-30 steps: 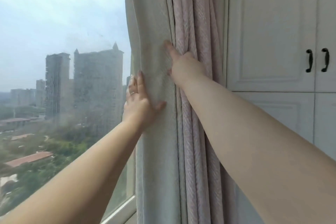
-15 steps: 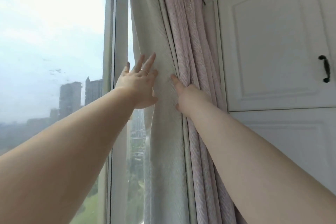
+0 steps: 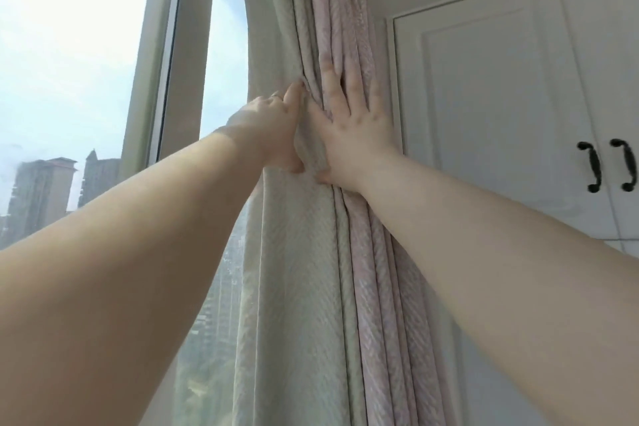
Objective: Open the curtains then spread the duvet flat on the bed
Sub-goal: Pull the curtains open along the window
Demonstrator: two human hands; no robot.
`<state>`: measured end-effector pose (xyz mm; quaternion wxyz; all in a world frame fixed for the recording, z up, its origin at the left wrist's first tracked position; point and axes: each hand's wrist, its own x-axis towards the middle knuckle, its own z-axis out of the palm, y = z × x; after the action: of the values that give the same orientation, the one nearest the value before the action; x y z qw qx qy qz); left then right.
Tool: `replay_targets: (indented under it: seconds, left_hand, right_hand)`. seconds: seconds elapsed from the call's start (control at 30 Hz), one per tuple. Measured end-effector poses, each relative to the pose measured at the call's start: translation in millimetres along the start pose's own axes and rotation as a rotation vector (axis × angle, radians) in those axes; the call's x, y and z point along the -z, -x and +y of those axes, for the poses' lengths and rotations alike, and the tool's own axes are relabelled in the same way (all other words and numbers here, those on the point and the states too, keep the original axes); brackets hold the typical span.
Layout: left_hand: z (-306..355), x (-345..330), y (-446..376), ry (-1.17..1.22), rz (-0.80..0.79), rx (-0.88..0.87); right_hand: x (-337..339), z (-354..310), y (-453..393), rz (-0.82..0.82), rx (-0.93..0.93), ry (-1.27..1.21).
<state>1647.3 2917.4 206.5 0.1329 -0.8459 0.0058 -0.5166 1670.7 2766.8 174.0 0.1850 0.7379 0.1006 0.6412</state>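
A person's left hand (image 3: 273, 121) and spread right hand (image 3: 352, 128) press the bunched cream-and-pink woven curtain (image 3: 321, 252) flat-fingered against the white wardrobe's (image 3: 501, 97) edge; neither grips, so the folds could spring back across the window (image 3: 86, 62)

Bunched curtain (image 3: 297, 252) packed between window frame (image 3: 173, 62) left and cupboard doors (image 3: 484, 114) right, bare glass (image 3: 69, 79) far left

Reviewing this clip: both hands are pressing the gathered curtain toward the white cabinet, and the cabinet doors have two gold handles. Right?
Not quite. The head view shows the handles are black, not gold. The left hand and right hand do press the gathered curtain toward the white cabinet.
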Motion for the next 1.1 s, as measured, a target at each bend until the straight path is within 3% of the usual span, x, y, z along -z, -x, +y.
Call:
replay_targets:
  seconds: [0.2, 0.5, 1.1]
  left_hand:
    - [6.1, -21.8, -19.2, -0.128, 0.050, 0.049]
    - [26.4, -66.5, -57.7, -0.027, -0.121, 0.073]
    - [83.1, -229.3, -178.5, -0.039, -0.106, -0.005]
  right_hand:
    - [10.9, 7.0, -53.3, -0.213, 0.128, 0.331]
    - [-48.2, 15.2, -61.3, -0.301, 0.102, 0.136]
    - [-271.7, 27.6, -106.0, -0.310, -0.067, -0.104]
